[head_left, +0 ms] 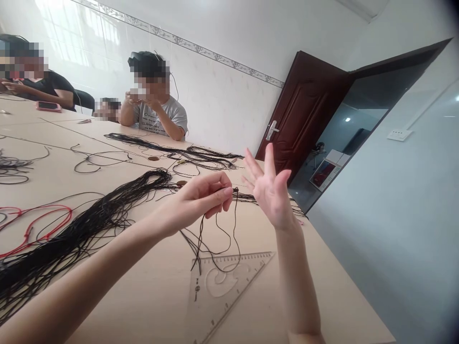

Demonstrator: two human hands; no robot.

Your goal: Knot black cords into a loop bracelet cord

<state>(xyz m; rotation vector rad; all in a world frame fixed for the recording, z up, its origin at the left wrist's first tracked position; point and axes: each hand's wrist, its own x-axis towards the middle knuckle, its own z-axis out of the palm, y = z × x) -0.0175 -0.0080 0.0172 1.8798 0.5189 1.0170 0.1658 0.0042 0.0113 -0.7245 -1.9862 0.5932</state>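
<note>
My left hand (pixel 206 196) pinches a thin black cord (pixel 235 224) between thumb and fingers, above the table. A small knot shows at the fingertips, and loose ends and loops hang below. To its right my right hand (pixel 268 191) is raised, palm visible and fingers spread, touching nothing. Under the hanging cord lies a clear triangular ruler (pixel 229 291) flat on the table. A thick bundle of black cords (pixel 96 220) stretches along the left, partly behind my left forearm.
Red cord (pixel 50 224) lies at the left of the table (pixel 344 286). More black cords (pixel 172 150) spread farther back. People (pixel 158 110) sit across the table, near a pink-cased phone (pixel 48 106). The table's right edge slopes toward an open door (pixel 304 105).
</note>
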